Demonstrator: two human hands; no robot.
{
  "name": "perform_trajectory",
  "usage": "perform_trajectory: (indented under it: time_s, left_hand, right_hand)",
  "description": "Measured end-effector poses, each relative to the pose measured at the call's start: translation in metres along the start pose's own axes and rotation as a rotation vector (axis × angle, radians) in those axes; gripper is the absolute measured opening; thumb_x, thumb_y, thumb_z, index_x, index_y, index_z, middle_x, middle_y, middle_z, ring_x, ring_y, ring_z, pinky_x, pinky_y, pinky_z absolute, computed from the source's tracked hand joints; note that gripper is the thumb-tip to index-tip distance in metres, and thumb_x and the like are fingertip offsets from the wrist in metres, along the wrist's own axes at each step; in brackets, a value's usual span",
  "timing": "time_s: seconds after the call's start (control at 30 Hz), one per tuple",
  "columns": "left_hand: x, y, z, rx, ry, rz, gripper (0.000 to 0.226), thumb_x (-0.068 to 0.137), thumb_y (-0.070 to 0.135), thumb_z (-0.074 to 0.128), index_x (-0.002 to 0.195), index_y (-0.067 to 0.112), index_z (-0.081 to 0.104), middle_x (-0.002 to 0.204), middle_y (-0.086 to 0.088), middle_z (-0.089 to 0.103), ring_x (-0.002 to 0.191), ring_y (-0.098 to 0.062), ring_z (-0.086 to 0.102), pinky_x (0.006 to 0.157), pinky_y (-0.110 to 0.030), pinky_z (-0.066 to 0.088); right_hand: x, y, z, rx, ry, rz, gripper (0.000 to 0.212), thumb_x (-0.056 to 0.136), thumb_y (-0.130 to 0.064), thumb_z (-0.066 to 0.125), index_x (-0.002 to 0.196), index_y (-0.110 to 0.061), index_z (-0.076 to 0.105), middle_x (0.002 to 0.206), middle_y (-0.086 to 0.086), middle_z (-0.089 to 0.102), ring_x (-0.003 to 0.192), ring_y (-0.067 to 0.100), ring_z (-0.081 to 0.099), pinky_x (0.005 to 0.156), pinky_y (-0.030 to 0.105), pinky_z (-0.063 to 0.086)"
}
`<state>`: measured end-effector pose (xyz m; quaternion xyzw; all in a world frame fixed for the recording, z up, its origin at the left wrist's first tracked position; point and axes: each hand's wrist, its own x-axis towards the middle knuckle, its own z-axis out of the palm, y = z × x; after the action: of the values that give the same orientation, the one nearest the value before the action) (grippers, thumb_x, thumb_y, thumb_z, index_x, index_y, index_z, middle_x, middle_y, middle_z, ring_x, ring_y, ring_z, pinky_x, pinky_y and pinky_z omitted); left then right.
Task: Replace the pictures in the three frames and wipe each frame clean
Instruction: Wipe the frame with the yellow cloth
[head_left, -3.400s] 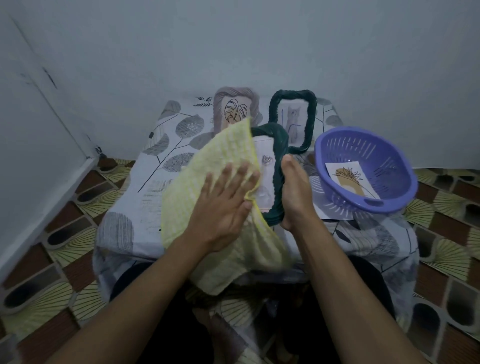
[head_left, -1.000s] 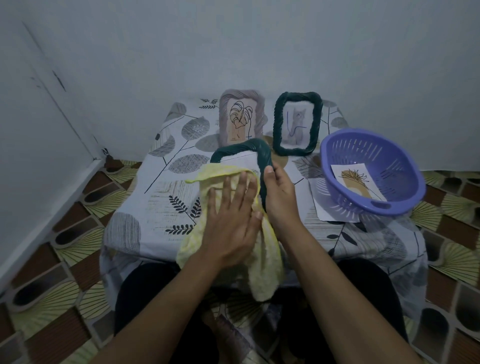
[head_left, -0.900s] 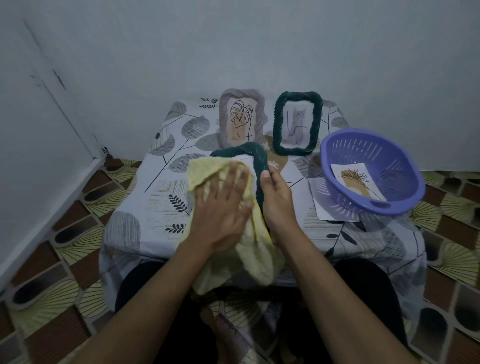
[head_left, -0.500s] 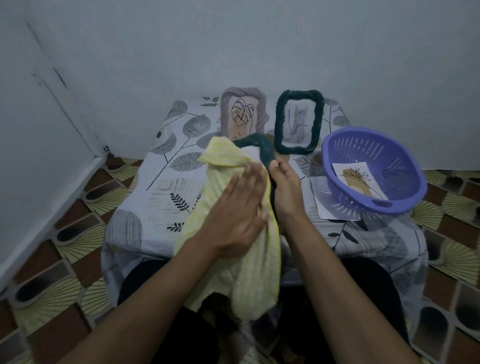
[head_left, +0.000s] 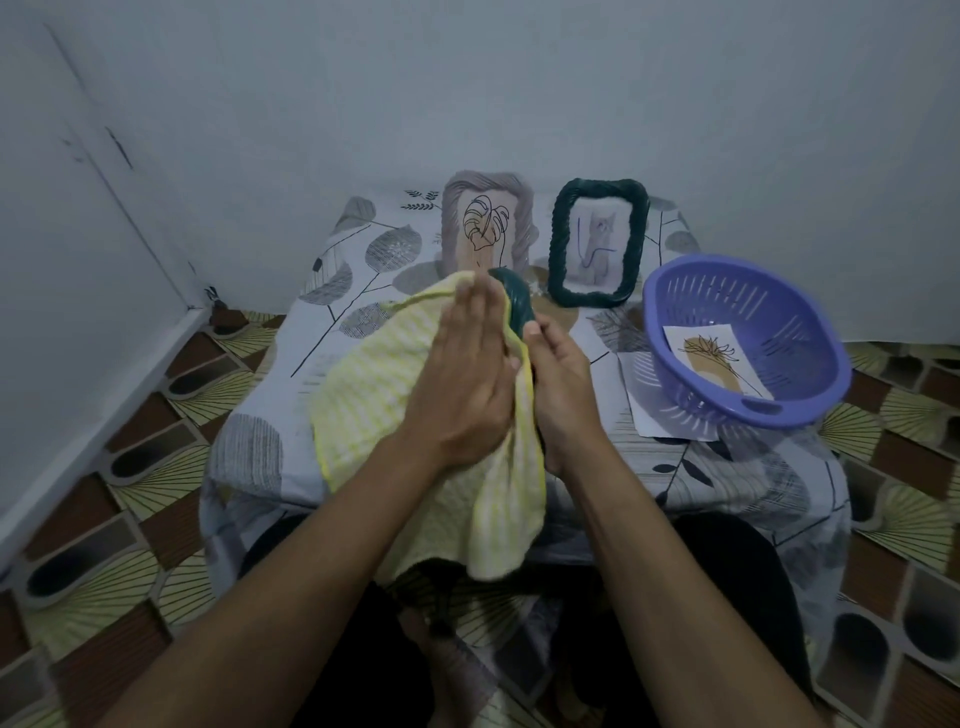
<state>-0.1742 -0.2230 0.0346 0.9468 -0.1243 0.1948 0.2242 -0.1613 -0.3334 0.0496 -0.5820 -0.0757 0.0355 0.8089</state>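
My right hand (head_left: 558, 384) grips a dark green frame (head_left: 514, 304) held upright on edge over the table's near side. Most of that frame is hidden behind a yellow cloth (head_left: 379, 395). My left hand (head_left: 465, 374) presses the cloth flat against the frame with straight fingers. At the back of the table a mauve frame (head_left: 452, 208) with a leaf drawing and a second dark green frame (head_left: 563, 239) with a cat drawing stand against the wall.
A purple basket (head_left: 737, 291) sits at the table's right, holding a loose picture (head_left: 711, 364), with a white sheet (head_left: 644, 410) under it. The low table carries a leaf-print cloth (head_left: 270, 415). Patterned floor tiles surround it; the wall lies close behind.
The frame has been turned from lying tilted to standing on edge. My left hand with the cloth has slid up along it.
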Motion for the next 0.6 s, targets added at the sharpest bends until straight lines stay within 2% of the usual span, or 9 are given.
perform_trajectory:
  time_s: [0.1,0.17,0.27,0.4,0.47,0.53,0.6]
  left_hand:
    - [-0.029,-0.007,0.012,0.097,-0.110,0.225,0.067,0.102,0.039,0.018,0.155,0.007,-0.008,0.165,-0.010,-0.012,0.153,-0.024,-0.011,0.125,-0.044,-0.001]
    - [-0.040,-0.020,0.015,0.197,-0.124,0.263,0.067,0.103,0.048,0.013,0.157,0.015,-0.008,0.166,-0.003,-0.011,0.153,-0.020,-0.010,0.124,-0.045,0.001]
    - [-0.033,-0.037,0.007,0.234,-0.058,0.079,0.065,0.101,0.053,0.003,0.157,0.022,-0.009,0.166,0.005,-0.011,0.153,-0.015,-0.013,0.122,-0.051,0.000]
    - [-0.001,-0.042,-0.008,0.203,-0.010,-0.180,0.068,0.096,0.047,0.004,0.157,0.021,-0.014,0.160,0.009,-0.027,0.149,-0.020,-0.025,0.123,-0.049,-0.008]
    - [0.012,-0.039,-0.010,0.194,-0.002,-0.219,0.071,0.095,0.047,0.000,0.157,0.014,-0.014,0.161,0.001,-0.027,0.151,-0.026,-0.021,0.123,-0.050,-0.005]
    - [0.017,-0.031,-0.008,0.192,-0.020,-0.218,0.073,0.095,0.046,-0.001,0.156,0.008,-0.012,0.165,-0.008,-0.017,0.152,-0.030,-0.016,0.124,-0.050,-0.003]
    - [0.010,-0.019,-0.003,0.174,-0.043,-0.155,0.071,0.095,0.043,0.003,0.155,0.007,-0.012,0.165,-0.012,-0.012,0.152,-0.032,-0.015,0.124,-0.049,-0.003]
  right_hand:
    - [0.007,-0.008,-0.012,-0.005,0.032,-0.019,0.024,0.106,-0.015,0.044,0.105,-0.022,0.067,0.097,-0.005,0.074,0.094,0.009,0.067,0.086,0.026,0.052]
    - [0.009,-0.012,-0.019,0.002,0.064,-0.009,0.022,0.106,-0.017,0.045,0.110,-0.020,0.066,0.096,-0.006,0.073,0.090,0.008,0.067,0.083,0.026,0.053]
    - [0.007,-0.011,-0.018,0.064,0.036,0.009,0.022,0.107,-0.017,0.044,0.112,-0.017,0.065,0.101,0.000,0.073,0.094,0.014,0.067,0.087,0.032,0.054]
    - [0.001,-0.004,-0.006,0.058,-0.019,0.017,0.023,0.107,-0.016,0.042,0.109,-0.017,0.065,0.099,-0.002,0.074,0.092,0.013,0.068,0.086,0.029,0.055]
    - [-0.001,-0.002,-0.002,0.061,-0.034,0.026,0.023,0.107,-0.015,0.042,0.108,-0.017,0.065,0.097,-0.002,0.074,0.091,0.013,0.069,0.084,0.028,0.056]
    - [-0.001,-0.001,0.000,0.071,-0.041,0.036,0.024,0.107,-0.014,0.042,0.106,-0.017,0.066,0.097,-0.002,0.075,0.091,0.012,0.070,0.083,0.027,0.056]
    - [0.002,-0.001,-0.003,0.070,-0.040,0.039,0.023,0.106,-0.013,0.043,0.107,-0.014,0.066,0.099,0.001,0.074,0.092,0.014,0.069,0.084,0.028,0.056]
